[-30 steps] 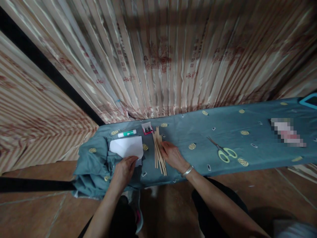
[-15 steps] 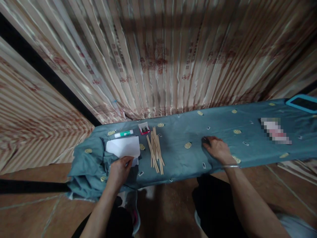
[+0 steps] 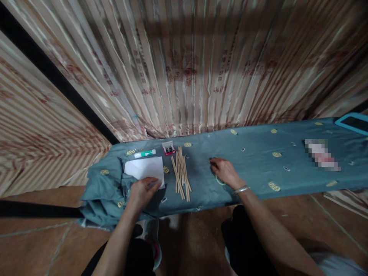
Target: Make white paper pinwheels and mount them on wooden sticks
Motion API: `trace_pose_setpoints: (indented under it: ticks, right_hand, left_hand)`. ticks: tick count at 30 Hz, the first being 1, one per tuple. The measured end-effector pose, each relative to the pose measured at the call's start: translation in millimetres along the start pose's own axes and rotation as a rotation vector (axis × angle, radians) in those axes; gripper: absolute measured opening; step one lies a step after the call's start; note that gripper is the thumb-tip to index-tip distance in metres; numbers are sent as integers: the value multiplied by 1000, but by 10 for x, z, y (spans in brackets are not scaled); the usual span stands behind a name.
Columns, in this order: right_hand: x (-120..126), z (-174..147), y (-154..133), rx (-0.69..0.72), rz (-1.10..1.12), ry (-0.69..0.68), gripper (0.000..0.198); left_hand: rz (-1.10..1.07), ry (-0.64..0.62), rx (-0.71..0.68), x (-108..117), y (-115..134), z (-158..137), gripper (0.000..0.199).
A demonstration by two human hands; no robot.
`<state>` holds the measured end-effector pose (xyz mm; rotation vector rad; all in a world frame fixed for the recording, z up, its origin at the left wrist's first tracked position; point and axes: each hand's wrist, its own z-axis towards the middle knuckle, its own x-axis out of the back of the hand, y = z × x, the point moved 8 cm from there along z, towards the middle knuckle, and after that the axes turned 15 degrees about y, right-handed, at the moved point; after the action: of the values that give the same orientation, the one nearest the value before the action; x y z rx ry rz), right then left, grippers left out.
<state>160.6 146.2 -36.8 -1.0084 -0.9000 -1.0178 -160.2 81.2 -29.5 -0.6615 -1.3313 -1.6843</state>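
Note:
My left hand rests over the lower edge of a stack of white paper, its thumb and fingers apart. The paper lies flat at the left end of the cloth-covered table. My right hand, with a silver bracelet at the wrist, is low over the cloth to the right of the sticks. Its thumb and fingertips are pinched together, and whatever they hold is too small to make out. Between my hands lies a loose bundle of thin wooden sticks.
A green and white glue stick lies behind the paper. Beside it stands an open small red box of dark metal bits. A blue-framed tablet and a blurred flat item lie at the right. A curtain hangs behind the table.
My right hand has moved left across the cloth, closer to the sticks. My left fingers have loosened from the paper's edge, and the raised sheet now lies flat.

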Motion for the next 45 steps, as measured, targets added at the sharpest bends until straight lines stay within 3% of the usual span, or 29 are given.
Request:
trace_pose_setpoints:
  ticks: [7, 12, 20, 32, 37, 41, 45]
  right_hand:
    - [-175, 568, -1081, 106, 132, 6, 27]
    - [-403, 990, -1459, 71, 115, 6, 39]
    - [-596, 1123, -1448, 39, 132, -20, 28]
    - [-460, 1089, -1429, -20, 315, 96, 33]
    - [-475, 1076, -1474, -39, 343, 109, 30]
    - [-432, 1072, -1473, -35, 356, 135, 34]
    - [-458, 1069, -1447, -48, 343, 124, 32]
  left_hand:
    - [-241, 166, -67, -181, 139, 248, 43]
    - [-250, 189, -45, -555, 147, 529, 49]
    - [-307, 230, -27, -788, 2, 744, 48]
    - [-398, 295, 26, -619, -32, 750, 47]
    - [-354, 268, 79, -594, -49, 760, 47]
    - [-367, 320, 42, -519, 1, 740, 46]
    - [-373, 290, 55, -567, -9, 724, 46]
